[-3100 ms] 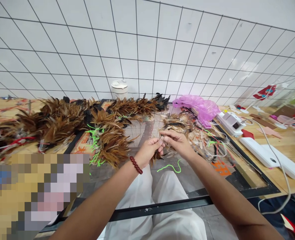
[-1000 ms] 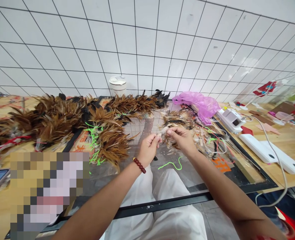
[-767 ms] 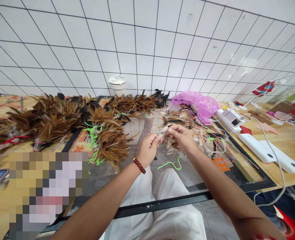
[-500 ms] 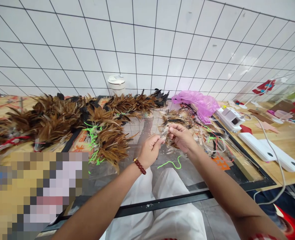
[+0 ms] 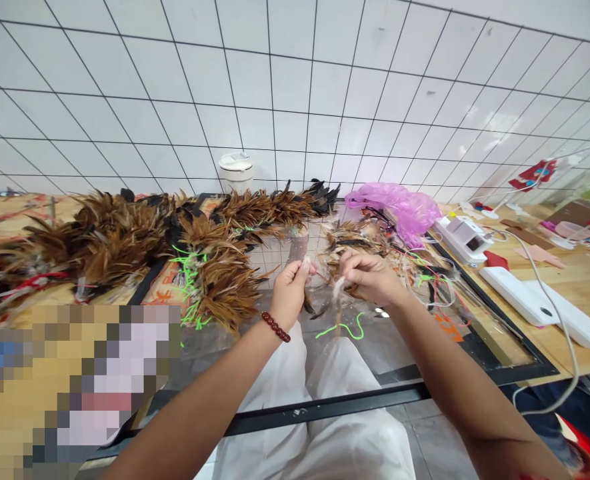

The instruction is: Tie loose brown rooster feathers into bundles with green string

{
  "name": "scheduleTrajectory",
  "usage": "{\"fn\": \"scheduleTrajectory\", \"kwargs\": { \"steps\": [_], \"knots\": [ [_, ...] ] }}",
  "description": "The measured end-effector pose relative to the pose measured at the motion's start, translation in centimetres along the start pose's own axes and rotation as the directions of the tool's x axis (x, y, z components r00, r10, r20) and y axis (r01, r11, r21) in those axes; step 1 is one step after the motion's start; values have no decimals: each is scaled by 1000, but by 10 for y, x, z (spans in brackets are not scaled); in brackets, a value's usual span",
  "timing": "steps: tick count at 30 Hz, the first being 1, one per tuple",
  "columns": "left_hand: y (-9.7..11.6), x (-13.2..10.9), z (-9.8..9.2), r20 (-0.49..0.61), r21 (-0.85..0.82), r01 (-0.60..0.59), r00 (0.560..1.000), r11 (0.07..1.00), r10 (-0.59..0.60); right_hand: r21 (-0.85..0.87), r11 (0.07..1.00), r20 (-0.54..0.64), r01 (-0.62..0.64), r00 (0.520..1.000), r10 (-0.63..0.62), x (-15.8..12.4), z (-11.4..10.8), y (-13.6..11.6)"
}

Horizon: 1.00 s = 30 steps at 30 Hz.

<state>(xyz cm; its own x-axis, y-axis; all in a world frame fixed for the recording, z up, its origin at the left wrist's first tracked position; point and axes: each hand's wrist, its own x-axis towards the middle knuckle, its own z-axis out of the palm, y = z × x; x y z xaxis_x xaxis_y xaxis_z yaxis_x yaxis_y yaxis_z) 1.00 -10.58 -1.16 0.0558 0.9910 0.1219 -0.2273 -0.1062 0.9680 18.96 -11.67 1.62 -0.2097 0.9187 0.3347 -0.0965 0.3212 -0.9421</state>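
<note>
My left hand (image 5: 291,288) is closed in a pinch over the glass-topped frame, and a thin dark feather (image 5: 315,309) hangs just below its fingers. To the right, my right hand (image 5: 372,279) pinches a tuft of whitish fluff with a brown feather (image 5: 339,293) trailing down. A gap separates the two hands. Behind my right hand spreads a pile of loose feathers (image 5: 357,237). Left of my left hand lies a bundle of brown feathers (image 5: 229,283) with green strings (image 5: 189,283) at its base. One loose green string (image 5: 342,327) rests on the glass beneath my hands.
Long brown feather garlands (image 5: 109,240) run along the back left. A white lidded cup (image 5: 236,175) stands by the tiled wall. At right are a purple plastic bag (image 5: 397,205), a white power strip (image 5: 461,235), white boxes (image 5: 545,305) and a cable. The frame's black edge (image 5: 325,408) crosses above my lap.
My hands, close together over a whitish feather tuft before, have drawn apart. My right hand now has the white fluff lower down, and a dark feather shows under my left hand.
</note>
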Motion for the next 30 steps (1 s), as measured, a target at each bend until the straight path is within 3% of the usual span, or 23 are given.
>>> {"fn": "scheduleTrajectory", "kwargs": {
  "steps": [2, 5, 15, 20, 23, 30],
  "knots": [
    [4, -2, 2, 65, -48, 112, 992, 992, -109, -139, 990, 46, 32, 999, -26, -1, 5, 1],
    [7, -6, 4, 196, -64, 236, 956, 970, -220, -218, 975, 15, 45, 999, -42, -2, 12, 6],
    [1, -7, 3, 350, 20, 189, 918, 982, -184, -122, 992, -46, -25, 999, 20, -4, 17, 13],
    [5, -6, 4, 331, -97, 284, 913, 954, -238, -25, 989, -183, -146, 973, 139, -1, 17, 19],
    [5, -5, 4, 301, -144, 283, 925, 948, -230, 18, 981, -252, -192, 949, 190, 0, 19, 21],
    [-1, -5, 5, 279, -87, 196, 946, 977, -165, 92, 985, -83, -149, 984, 156, -2, 31, 15]
  ]
}}
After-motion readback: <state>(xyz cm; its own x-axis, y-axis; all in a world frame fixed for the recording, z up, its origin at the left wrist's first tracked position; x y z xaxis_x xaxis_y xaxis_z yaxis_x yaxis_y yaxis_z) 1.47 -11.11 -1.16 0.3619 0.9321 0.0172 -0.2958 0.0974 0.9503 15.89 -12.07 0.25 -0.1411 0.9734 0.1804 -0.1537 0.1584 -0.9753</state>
